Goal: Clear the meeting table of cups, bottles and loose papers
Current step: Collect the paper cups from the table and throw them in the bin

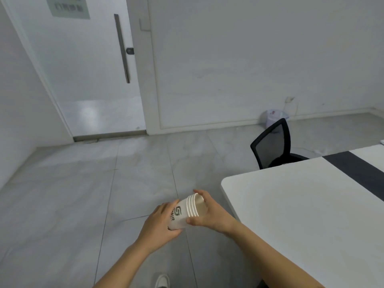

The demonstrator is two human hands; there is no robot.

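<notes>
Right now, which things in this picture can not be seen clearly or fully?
All in the head view:
- Stack of white paper cups: the count is unclear and the base is covered by the left hand.
- White meeting table: cut off by the right edge.
- Grey sign on the door: text blurred.
- White bin: partly behind the black mesh chair.

Both forearms were bare from the near edge of the frame to the wrists; no sleeve, cuff, watch, bracelet or glove was visible on either. The left hand (160, 222) and the right hand (212, 215) carried no rings that could be made out. The fingers (200, 193) appeared short-nailed and unpainted. One white shoe (162, 282) showed at the near edge, partly cut off by the frame.
</notes>
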